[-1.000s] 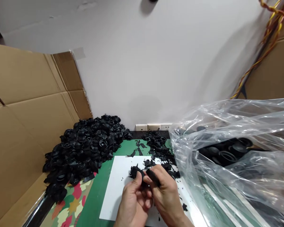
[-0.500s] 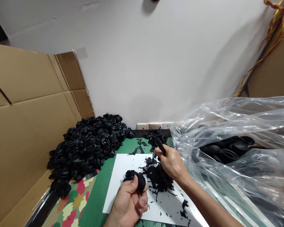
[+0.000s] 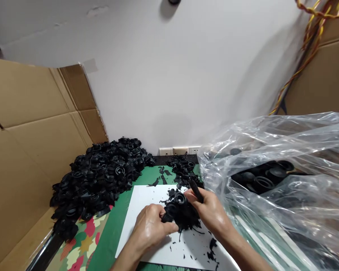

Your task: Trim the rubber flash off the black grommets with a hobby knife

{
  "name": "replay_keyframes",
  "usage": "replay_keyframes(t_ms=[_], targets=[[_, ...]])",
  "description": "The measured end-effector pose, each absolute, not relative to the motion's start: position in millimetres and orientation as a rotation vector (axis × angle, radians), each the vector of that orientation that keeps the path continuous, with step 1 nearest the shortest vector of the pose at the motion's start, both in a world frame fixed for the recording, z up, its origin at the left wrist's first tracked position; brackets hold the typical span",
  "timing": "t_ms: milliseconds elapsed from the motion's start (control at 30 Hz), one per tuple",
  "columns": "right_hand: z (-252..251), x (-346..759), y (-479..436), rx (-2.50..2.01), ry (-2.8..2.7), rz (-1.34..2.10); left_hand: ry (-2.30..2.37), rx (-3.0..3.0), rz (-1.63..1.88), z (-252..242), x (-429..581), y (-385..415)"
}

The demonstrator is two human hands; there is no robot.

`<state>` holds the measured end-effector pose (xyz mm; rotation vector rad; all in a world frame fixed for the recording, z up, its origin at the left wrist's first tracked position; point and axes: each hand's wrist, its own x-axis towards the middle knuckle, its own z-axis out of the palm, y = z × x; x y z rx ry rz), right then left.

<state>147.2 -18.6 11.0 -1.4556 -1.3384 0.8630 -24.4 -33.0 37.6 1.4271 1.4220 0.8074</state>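
Over a white sheet (image 3: 127,229) on a green surface, my left hand (image 3: 152,226) grips a black ribbed rubber part (image 3: 168,212) between thumb and fingers. The part's round, ringed end faces up beside black scraps. Just to its right, my right hand (image 3: 210,210) is closed round a dark pen-like tool (image 3: 196,190), which points up and away, its fingertips close to the part's ringed end. Black shavings (image 3: 190,218) are heaped between the hands and scattered over the sheet.
A large pile of black ribbed parts (image 3: 101,173) lies at left beside a cardboard sheet (image 3: 39,158). Clear plastic bagging (image 3: 299,139) with black round parts (image 3: 262,182) fills the right side. Wall sockets (image 3: 180,151) sit behind, and twisted wires (image 3: 296,75) hang at upper right.
My left hand has turned over, knuckles now up, and moved the black part up and right to the shavings. My right hand has come lower, near the part, still holding the tool.
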Motion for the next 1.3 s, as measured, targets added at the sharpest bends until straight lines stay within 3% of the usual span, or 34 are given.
replay_keyframes(t_ms=[333, 533, 733, 1067, 1300], targets=[[15.6, 124.9, -39.5, -1.355, -1.505, 1.172, 1.602, 1.728, 0.833, 25.4, -22.5, -48.0], [11.5, 105.1, -44.5, -1.378, -1.431, 0.994, 1.632, 1.961, 0.894, 21.1, -17.4, -54.1], [2.0, 94.4, -46.0, -1.436, -1.452, 0.761, 1.641, 1.805, 0.961, 12.7, -15.5, -55.0], [5.1, 77.5, -39.2, -1.535, -1.607, 0.638, 1.566, 1.899, 1.113, 16.0, -24.8, -63.6], [9.4, 105.9, -2.7, -1.7, -1.484, 0.58, 1.213, 1.986, 1.113, 19.4, -31.2, -73.7]])
